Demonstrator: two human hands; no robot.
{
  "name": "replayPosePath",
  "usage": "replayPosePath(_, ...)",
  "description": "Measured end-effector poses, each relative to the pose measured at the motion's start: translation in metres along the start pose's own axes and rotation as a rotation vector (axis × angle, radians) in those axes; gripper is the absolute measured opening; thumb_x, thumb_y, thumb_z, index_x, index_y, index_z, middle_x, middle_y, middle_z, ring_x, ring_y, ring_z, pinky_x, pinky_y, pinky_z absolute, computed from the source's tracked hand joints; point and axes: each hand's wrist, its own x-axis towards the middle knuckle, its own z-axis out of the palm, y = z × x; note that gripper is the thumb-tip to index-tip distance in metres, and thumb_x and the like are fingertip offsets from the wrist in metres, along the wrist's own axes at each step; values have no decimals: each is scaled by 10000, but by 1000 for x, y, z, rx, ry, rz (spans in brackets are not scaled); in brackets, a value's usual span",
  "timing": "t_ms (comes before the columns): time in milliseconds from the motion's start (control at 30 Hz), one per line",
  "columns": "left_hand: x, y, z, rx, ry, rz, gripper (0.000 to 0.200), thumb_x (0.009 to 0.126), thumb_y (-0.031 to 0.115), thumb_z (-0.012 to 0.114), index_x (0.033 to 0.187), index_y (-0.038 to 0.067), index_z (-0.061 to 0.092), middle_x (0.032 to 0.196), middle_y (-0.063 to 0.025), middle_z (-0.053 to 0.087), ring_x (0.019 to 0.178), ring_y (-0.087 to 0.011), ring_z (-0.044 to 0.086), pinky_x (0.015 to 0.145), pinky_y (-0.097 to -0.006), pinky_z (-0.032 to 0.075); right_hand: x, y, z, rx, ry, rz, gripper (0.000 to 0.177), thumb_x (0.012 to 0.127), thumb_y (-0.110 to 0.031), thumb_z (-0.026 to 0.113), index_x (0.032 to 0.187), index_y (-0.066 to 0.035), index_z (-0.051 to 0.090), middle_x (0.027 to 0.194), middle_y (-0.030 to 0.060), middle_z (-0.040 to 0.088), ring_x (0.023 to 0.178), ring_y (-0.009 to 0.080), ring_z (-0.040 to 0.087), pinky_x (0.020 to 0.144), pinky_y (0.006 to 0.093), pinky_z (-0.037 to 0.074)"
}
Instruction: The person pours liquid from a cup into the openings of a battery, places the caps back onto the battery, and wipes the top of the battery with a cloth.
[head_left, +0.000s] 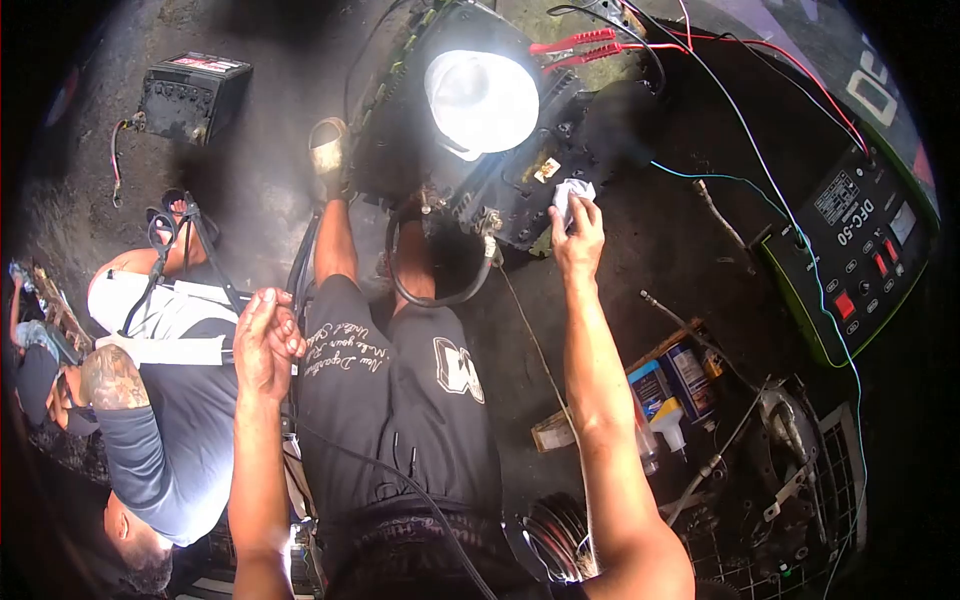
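My right hand (577, 240) pinches a crumpled white cloth or tissue (572, 196) against the top of a large black battery (530, 215). Near the fingers, a small pale scrap (547, 169) lies on the battery top. A thick black cable (462, 298) with a metal clamp (489, 228) runs to the battery's near edge. Raised above my left thigh, my left hand (268, 345) has loosely bent fingers and nothing visible in it. A bright white round container (482, 102) stands beyond, partly washed out by glare.
Red clamps (575, 48) and wires reach a DFC-50 charger (850, 250) at right. Bottles (670, 385) and a metal grate (840, 470) lie beside my right arm. Another person (170, 430) sits at left, below a smaller battery (195, 98).
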Motion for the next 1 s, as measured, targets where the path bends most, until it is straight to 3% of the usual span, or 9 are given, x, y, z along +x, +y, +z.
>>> replayPosePath(233,6,-2,-4,-25,-49,-12,213,959,273,516,931,63,537,608,8,471,450,-89,446,434,-241,406,7,-9,18,-160,17,30,220,776,-131,698,944,-10,622,935,193,627,845,372,617,738,417,509)
replayPosePath(467,2,-3,9,-51,-96,-12,216,975,270,489,944,62,535,596,32,448,437,-60,421,427,-218,388,16,-25,36,-183,109,599,286,751,-187,709,946,7,630,860,220,646,820,388,632,746,433,500)
replayPosePath(533,1,-3,10,-58,-75,-33,216,977,267,486,942,59,533,597,29,449,436,-60,421,424,-218,387,21,-32,19,-37,-50,709,322,751,-171,710,999,18,631,920,221,641,866,383,631,783,425,504)
replayPosePath(567,0,-4,8,-56,-86,-17,214,976,266,488,939,60,533,598,27,451,441,-61,430,423,-217,387,17,-28,12,-41,-47,705,322,751,-171,710,999,18,631,920,221,641,866,383,631,783,425,504)
replayPosePath(633,3,-5,-1,-66,-109,-11,216,968,266,501,935,55,536,605,10,475,450,-81,453,431,-231,402,8,-14,4,-47,-90,108,376,743,-149,721,1076,-1,628,999,205,631,910,370,627,814,415,507)
replayPosePath(667,3,-5,-6,-69,-123,-12,218,961,266,515,931,51,540,611,-8,499,459,-102,476,439,-244,416,7,-10,0,-89,-117,-27,392,744,-107,718,1119,-40,628,1045,177,620,937,351,624,819,405,513)
replayPosePath(800,5,-4,-15,-38,-70,-9,221,963,274,513,928,57,538,614,2,488,458,-96,470,438,-248,414,17,4,-4,-97,-200,-110,289,776,-55,680,1060,-23,638,1008,163,636,896,319,646,786,360,528)
replayPosePath(900,6,-4,-13,-41,-76,6,219,963,276,511,930,61,538,619,7,488,465,-91,471,442,-245,412,23,5,7,-83,-148,-183,286,775,-87,680,1041,-5,615,989,186,626,875,362,623,743,402,525)
replayPosePath(1000,7,-4,-9,-52,-82,-13,218,963,279,511,931,66,540,625,9,492,468,-87,472,447,-242,412,11,-6,21,-153,28,18,300,771,-107,686,1036,-6,587,970,205,617,881,376,616,759,413,516)
